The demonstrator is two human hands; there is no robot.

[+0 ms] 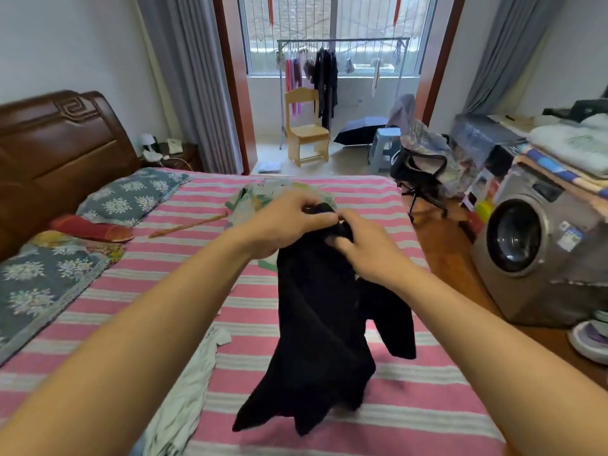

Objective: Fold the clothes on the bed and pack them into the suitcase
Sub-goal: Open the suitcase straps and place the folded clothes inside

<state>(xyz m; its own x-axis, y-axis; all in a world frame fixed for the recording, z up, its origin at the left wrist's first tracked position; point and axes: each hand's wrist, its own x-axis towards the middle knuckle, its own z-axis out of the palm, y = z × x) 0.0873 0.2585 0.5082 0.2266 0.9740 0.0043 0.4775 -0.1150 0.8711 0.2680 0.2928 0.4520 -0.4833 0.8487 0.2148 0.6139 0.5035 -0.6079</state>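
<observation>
Above striped bed (411, 419), limp black garment (316, 324), seemingly knit, in both hands' grip.

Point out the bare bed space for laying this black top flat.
Bare striped sheet lies right of the hanging black top, toward the bed's edge. Another patch lies between the pillows and the white garment. It is crowded ahead, where the floral clothes lie behind both hands.

Left hand (289, 222) and right hand (368, 255) hold black garment (322, 324) above bed (427, 406).
</observation>
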